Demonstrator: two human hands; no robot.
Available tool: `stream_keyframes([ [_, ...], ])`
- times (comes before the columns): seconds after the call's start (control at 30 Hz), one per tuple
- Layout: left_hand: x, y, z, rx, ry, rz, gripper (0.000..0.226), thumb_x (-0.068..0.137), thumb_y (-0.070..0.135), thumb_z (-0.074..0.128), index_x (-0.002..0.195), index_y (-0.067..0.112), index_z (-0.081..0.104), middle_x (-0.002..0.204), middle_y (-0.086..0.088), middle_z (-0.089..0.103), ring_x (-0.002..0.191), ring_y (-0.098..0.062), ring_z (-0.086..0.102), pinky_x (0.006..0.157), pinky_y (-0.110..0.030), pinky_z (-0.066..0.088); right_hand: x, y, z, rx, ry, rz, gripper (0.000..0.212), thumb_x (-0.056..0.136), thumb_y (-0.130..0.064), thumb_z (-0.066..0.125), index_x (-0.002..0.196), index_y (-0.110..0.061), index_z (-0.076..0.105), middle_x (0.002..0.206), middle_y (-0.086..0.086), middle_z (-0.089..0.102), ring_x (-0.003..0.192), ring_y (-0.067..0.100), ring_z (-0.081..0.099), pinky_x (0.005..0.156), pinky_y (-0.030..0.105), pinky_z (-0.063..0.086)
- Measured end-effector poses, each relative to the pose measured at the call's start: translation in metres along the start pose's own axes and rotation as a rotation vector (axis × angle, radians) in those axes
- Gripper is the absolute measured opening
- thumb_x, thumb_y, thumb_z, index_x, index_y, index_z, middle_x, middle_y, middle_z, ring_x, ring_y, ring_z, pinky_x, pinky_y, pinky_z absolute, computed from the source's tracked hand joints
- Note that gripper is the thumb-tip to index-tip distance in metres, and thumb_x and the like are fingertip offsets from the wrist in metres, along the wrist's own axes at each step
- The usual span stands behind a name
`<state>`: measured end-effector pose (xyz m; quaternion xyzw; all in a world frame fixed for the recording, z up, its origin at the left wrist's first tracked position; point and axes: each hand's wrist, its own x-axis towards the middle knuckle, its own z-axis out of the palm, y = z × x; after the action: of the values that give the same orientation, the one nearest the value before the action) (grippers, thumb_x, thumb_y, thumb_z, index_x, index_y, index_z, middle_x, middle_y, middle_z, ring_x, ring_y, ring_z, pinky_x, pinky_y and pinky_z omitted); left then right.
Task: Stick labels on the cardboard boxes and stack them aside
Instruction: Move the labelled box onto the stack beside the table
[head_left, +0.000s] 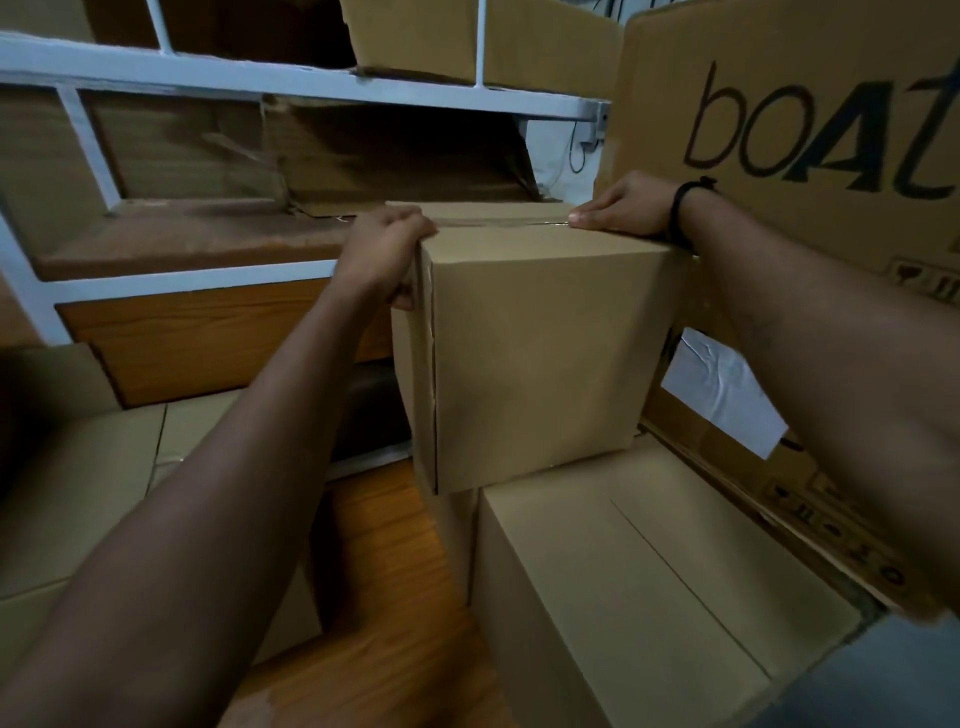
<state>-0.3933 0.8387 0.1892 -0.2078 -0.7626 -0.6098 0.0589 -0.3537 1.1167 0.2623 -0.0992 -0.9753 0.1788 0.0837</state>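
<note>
Mid-frame, the left hand (384, 249) curls over the top left corner of the upper box (545, 353) while the right hand (618, 208), well apart, presses flat on its taped top at the right edge, probably to seat it squarely on the lower box (634, 597) below.

Cannot follow the lettering on the printed carton (779, 52) past the right edge, nor the lower box (623, 597) past the near edge. Can see only part of the white sheet (717, 395) behind the right forearm. Cannot read the tiny handling symbols (924, 280).
</note>
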Motion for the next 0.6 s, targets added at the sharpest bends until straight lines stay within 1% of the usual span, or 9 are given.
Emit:
stream_keyframes([
  [0.07,0.001,-0.003,0.008,-0.006,0.041,-0.002,0.029,0.102,0.034,0.047,0.127,0.023,0.055,0.107,0.005,0.055,0.096,-0.017,0.06,0.07,-0.036,0.057,0.007,0.0,0.001,-0.041,0.016,-0.009,0.053,0.083,-0.062,0.06,0.122,-0.028,0.066,0.14,0.0,0.052,0.121,0.023,0.049,0.099,0.034,0.036],
  [0.2,0.002,-0.008,0.016,-0.015,0.071,0.027,0.047,0.098,0.053,0.044,0.134,0.024,0.055,0.122,-0.002,0.06,0.108,-0.022,0.06,0.083,-0.045,0.058,0.014,0.0,0.0,-0.117,0.069,-0.059,0.047,0.087,-0.056,0.06,0.121,-0.024,0.067,0.134,0.002,0.058,0.11,0.021,0.054,0.093,0.035,0.042],
  [0.27,0.0,-0.011,0.017,-0.006,0.076,0.034,0.057,0.096,0.061,0.038,0.139,0.025,0.051,0.132,-0.004,0.056,0.116,-0.025,0.057,0.088,-0.05,0.055,0.009,0.002,-0.001,-0.099,0.115,-0.074,0.049,0.089,-0.056,0.057,0.116,-0.017,0.07,0.132,0.004,0.06,0.102,0.019,0.056,0.086,0.033,0.043],
  [0.33,-0.008,-0.017,0.018,-0.004,0.086,0.067,0.066,0.093,0.066,0.033,0.143,0.027,0.046,0.14,-0.004,0.052,0.123,-0.024,0.053,0.095,-0.053,0.051,-0.008,0.006,0.001,-0.015,0.218,-0.091,0.057,0.091,-0.059,0.052,0.108,-0.008,0.071,0.127,0.01,0.063,0.095,0.026,0.061,0.081,0.038,0.049],
  [0.4,-0.027,-0.029,0.018,0.073,0.135,0.2,0.066,0.093,0.065,0.032,0.149,0.031,0.039,0.148,-0.005,0.047,0.132,-0.02,0.047,0.104,-0.049,0.045,-0.033,0.011,0.007,0.07,0.351,-0.152,0.059,0.092,-0.059,0.049,0.109,-0.007,0.07,0.123,0.016,0.063,0.105,0.034,0.061,0.091,0.046,0.05],
  [0.47,-0.051,-0.046,0.021,0.145,0.151,0.4,0.066,0.095,0.063,0.035,0.153,0.034,0.027,0.155,-0.008,0.039,0.138,-0.019,0.042,0.105,-0.048,0.044,-0.062,0.021,0.024,0.066,0.509,-0.301,0.047,0.095,-0.049,0.049,0.122,-0.014,0.066,0.131,0.011,0.059,0.12,0.027,0.052,0.104,0.039,0.038],
  [0.5,-0.063,-0.054,0.024,0.157,0.133,0.491,0.07,0.094,0.065,0.039,0.154,0.035,0.021,0.159,-0.009,0.032,0.142,-0.022,0.037,0.106,-0.051,0.044,-0.076,0.028,0.038,0.022,0.6,-0.382,0.045,0.095,-0.045,0.05,0.127,-0.016,0.062,0.135,0.01,0.056,0.125,0.027,0.047,0.105,0.036,0.03],
  [0.53,-0.073,-0.062,0.027,0.179,0.11,0.56,0.075,0.092,0.066,0.042,0.155,0.036,0.014,0.162,-0.011,0.023,0.145,-0.025,0.031,0.107,-0.055,0.042,-0.088,0.034,0.054,-0.03,0.682,-0.455,0.047,0.094,-0.045,0.051,0.13,-0.017,0.059,0.137,0.011,0.053,0.126,0.03,0.044,0.105,0.037,0.028],
  [0.6,-0.089,-0.078,0.037,0.251,0.067,0.624,0.083,0.088,0.069,0.047,0.154,0.04,0.006,0.165,-0.013,0.007,0.149,-0.029,0.021,0.106,-0.056,0.041,-0.104,0.05,0.09,-0.13,0.797,-0.544,0.056,0.09,-0.052,0.053,0.134,-0.018,0.055,0.14,0.016,0.048,0.127,0.036,0.04,0.105,0.044,0.029],
])
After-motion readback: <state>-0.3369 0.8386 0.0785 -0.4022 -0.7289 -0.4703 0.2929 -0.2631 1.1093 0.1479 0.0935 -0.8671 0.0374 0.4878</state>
